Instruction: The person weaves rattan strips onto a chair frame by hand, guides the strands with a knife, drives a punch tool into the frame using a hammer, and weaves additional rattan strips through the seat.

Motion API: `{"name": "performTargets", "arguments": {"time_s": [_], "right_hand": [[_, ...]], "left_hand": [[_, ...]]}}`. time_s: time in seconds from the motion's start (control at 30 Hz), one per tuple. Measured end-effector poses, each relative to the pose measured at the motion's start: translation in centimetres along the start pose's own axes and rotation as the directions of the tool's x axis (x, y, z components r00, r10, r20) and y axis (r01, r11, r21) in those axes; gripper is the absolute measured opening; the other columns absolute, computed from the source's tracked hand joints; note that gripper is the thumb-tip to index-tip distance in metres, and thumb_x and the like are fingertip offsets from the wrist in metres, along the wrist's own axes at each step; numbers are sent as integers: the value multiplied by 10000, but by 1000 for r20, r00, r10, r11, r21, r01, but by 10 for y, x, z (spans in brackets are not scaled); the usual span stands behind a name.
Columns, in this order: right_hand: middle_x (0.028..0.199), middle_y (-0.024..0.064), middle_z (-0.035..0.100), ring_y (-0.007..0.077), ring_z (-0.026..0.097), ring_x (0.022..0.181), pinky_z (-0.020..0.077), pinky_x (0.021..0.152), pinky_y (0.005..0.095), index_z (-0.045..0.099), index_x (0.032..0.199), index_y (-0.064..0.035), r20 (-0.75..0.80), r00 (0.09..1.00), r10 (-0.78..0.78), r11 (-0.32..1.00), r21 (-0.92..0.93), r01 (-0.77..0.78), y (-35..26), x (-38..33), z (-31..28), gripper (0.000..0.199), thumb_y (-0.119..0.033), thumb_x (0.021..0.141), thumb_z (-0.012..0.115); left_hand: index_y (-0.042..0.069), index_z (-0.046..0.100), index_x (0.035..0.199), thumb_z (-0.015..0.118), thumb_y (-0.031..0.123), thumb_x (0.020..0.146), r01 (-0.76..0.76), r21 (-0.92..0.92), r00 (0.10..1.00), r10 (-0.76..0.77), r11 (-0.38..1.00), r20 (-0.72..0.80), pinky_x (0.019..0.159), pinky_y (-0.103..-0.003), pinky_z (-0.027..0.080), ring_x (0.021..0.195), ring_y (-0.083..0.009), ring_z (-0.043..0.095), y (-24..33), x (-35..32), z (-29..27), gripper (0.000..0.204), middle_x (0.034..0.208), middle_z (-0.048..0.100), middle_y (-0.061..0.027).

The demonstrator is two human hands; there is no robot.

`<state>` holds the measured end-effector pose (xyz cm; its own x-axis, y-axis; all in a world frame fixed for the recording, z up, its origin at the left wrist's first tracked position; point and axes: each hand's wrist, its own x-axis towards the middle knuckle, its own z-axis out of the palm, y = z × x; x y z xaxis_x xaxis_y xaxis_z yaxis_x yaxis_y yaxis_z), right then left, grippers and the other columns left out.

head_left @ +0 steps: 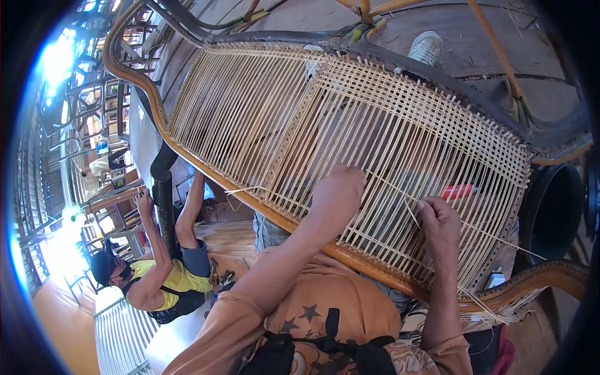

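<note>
A curved wooden furniture frame [325, 250] lies across my lap, strung with pale cane strands [244, 100]. A perforated crossbar [290, 140] divides the panel. Along the far side of the right section, an open lattice of crossed strands [400, 103] is woven. My left hand [337, 194] is closed over the middle of the panel, at a strand that runs rightward from its fingers. My right hand [440, 225] pinches a thin cane strand [412, 212], which bends in a loop beside the fingers. Loose strand ends [494, 309] bunch at the near right corner.
Beyond the right edge stands a dark bucket [550, 203]. A red object [459, 190] shows beneath the strands. At the left, a co-worker in a yellow top [169, 281] sits by a dark post [164, 206]. A white shoe [427, 49] rests beyond the far edge.
</note>
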<state>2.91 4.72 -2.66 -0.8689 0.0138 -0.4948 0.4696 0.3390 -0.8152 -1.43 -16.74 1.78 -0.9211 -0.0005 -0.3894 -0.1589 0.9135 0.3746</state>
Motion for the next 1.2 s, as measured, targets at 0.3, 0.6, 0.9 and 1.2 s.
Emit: {"name": "performTargets", "arguments": {"time_s": [0.3, 0.6, 0.9, 1.2], "right_hand": [[676, 38, 581, 113, 522, 614, 441, 594, 289, 661, 903, -17, 86, 986, 145, 961, 223, -161, -6, -2, -3, 166, -174, 882, 609], [754, 79, 632, 194, 579, 718, 469, 695, 331, 676, 897, -30, -25, 999, 48, 999, 4, -48, 1, 1, 8, 194, -209, 876, 603], [748, 71, 620, 174, 575, 727, 466, 708, 318, 679, 922, -26, -38, 998, 49, 998, 30, -47, 2, -2, 7, 182, -189, 864, 625], [743, 100, 633, 195, 586, 682, 465, 661, 320, 675, 926, -15, -68, 997, 19, 978, -204, -33, -11, 0, 14, 208, -208, 869, 622]], "left_hand": [[29, 645, 876, 556, 196, 831, 154, -185, 973, -117, 971, 197, 710, -412, 496, 770, -347, 620, -16, 14, -10, 194, 892, 635, -164], [48, 660, 899, 536, 190, 857, 63, 117, 995, -72, 991, 68, 743, -434, 498, 825, -361, 614, -9, 5, -9, 193, 927, 627, -173], [60, 662, 907, 544, 226, 828, 125, -65, 982, -114, 990, 147, 769, -440, 488, 847, -357, 616, -24, 14, -8, 219, 930, 632, -187], [9, 625, 866, 579, 156, 848, -108, -119, 991, 97, 987, -96, 714, -433, 498, 782, -370, 608, -26, 4, -6, 155, 875, 624, -182]]}}
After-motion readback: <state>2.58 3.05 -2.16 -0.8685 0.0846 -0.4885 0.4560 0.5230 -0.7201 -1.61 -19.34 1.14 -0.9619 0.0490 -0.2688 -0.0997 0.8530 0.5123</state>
